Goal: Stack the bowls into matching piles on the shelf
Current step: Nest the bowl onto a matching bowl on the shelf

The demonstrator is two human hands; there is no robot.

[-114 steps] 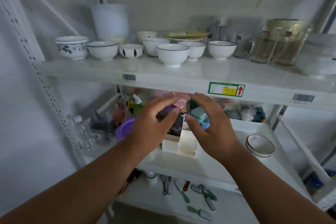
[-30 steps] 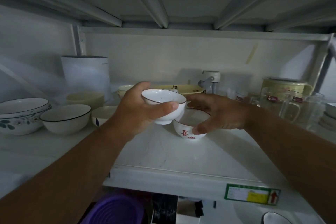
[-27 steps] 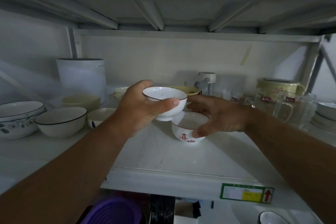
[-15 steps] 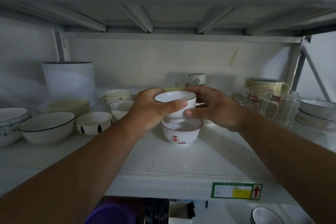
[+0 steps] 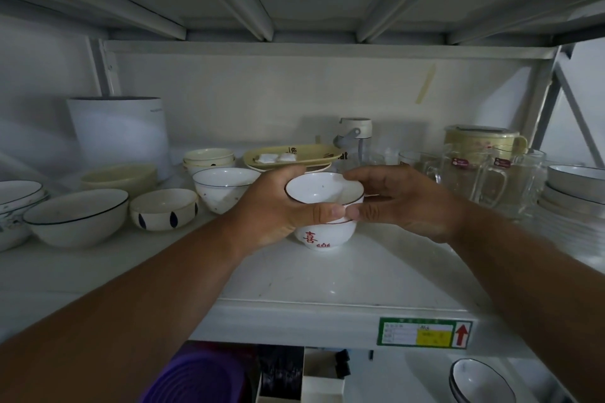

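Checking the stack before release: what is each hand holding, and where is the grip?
Both grip the small white bowl at its rim, left hand on its left side, right hand on its right, over the red-lettered bowl.

Bare forearms, no sleeves; hands (image 5: 330, 206) ungloved, ringless.

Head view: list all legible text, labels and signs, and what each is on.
"喜" in red, with a partly hidden character below: lower bowl.
Red up arrow: green-bordered shelf label; its print is too small.
Dark character on yellow tray: blurred.
Red stickers on glass mugs: unreadable.
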